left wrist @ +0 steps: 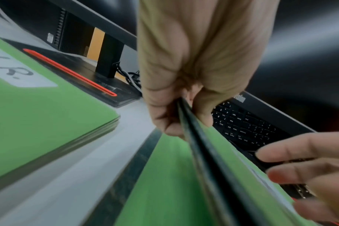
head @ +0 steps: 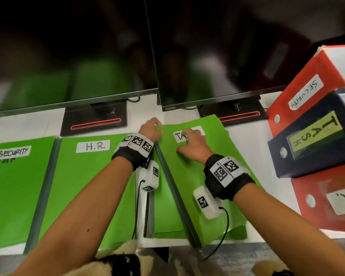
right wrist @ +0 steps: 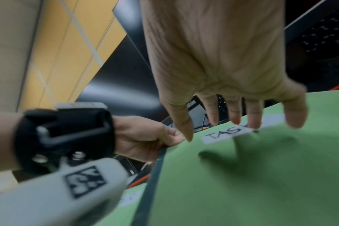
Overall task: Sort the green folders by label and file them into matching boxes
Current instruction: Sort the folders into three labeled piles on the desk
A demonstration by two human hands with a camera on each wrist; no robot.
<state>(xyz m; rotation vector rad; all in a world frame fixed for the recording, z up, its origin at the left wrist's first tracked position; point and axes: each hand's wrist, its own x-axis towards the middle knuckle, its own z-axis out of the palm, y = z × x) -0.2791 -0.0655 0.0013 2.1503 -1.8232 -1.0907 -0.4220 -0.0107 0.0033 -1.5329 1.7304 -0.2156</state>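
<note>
We see three green folders lying on the white bench below two dark monitors. The SECURITY folder sits at the far left, the H.R. folder just beside it, and the TASK folder to the right, tilted up off the bench along its dark spine edge, with another green folder lying flat beneath it.

The left hand grips the upper spine corner of the TASK folder; in the left wrist view its fingers and thumb pinch that dark edge from both sides. The right hand rests on top of the cover, its fingers spread and fairly straight, the tips touching the white label so that only "TAS" shows.

At the right stand three file boxes on their sides: the red SECURITY box farthest back, the dark blue TASK box in the middle, and the red box nearest, whose label shows only "R."
</note>
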